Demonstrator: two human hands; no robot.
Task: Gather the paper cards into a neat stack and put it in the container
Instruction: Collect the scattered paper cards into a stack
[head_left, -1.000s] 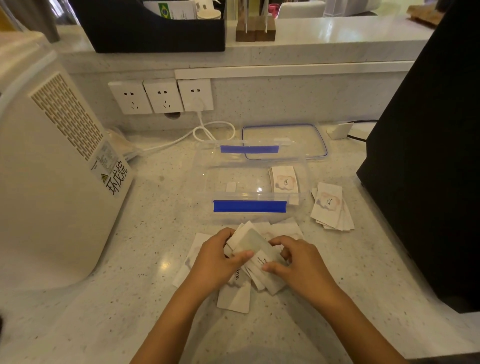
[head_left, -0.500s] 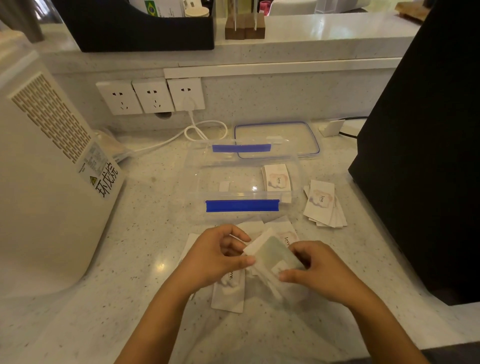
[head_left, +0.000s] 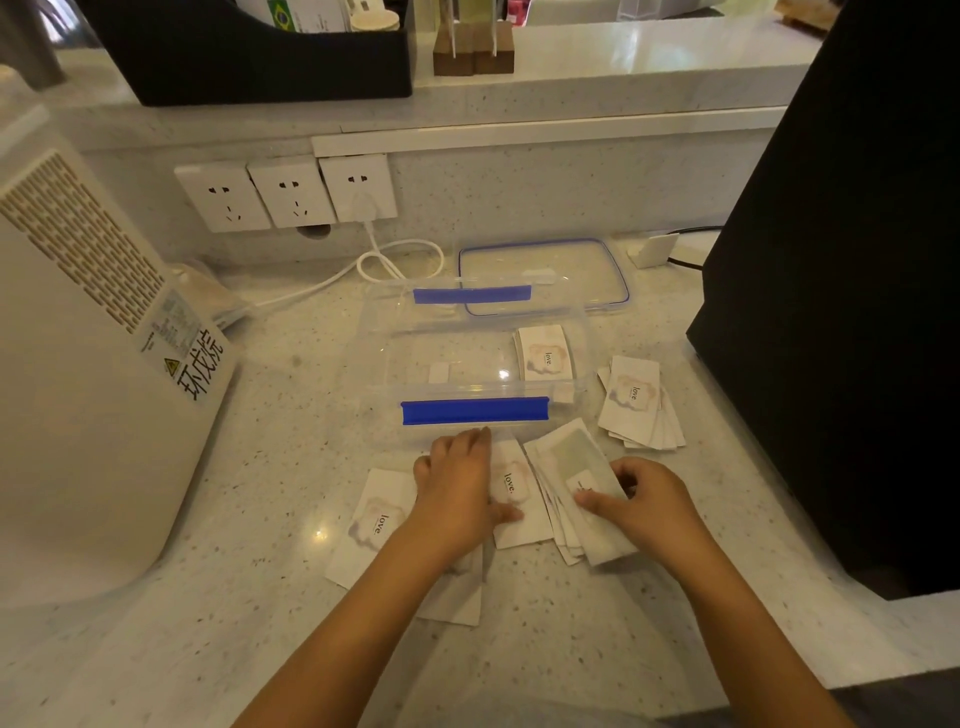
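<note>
White paper cards printed "love." lie loose on the counter in front of me. My right hand (head_left: 641, 499) grips a fanned bundle of cards (head_left: 574, 486) by its right side. My left hand (head_left: 457, 488) lies flat, fingers apart, on loose cards (head_left: 514, 493); another card (head_left: 376, 519) shows to its left. A clear plastic container (head_left: 483, 358) with blue clips stands just beyond my hands and holds a small stack of cards (head_left: 543, 353) at its right end. A further pile of cards (head_left: 636, 402) lies on the counter right of the container.
The container's lid (head_left: 543, 278) with a blue rim lies behind it. A big white appliance (head_left: 88, 364) fills the left side, a large black object (head_left: 841, 291) the right. Wall sockets (head_left: 288, 195) with a white cable (head_left: 363, 265) sit at the back.
My hands have parted: the right one has carried the bundle of cards to the right, the left has let go and dropped flat onto the loose cards.
</note>
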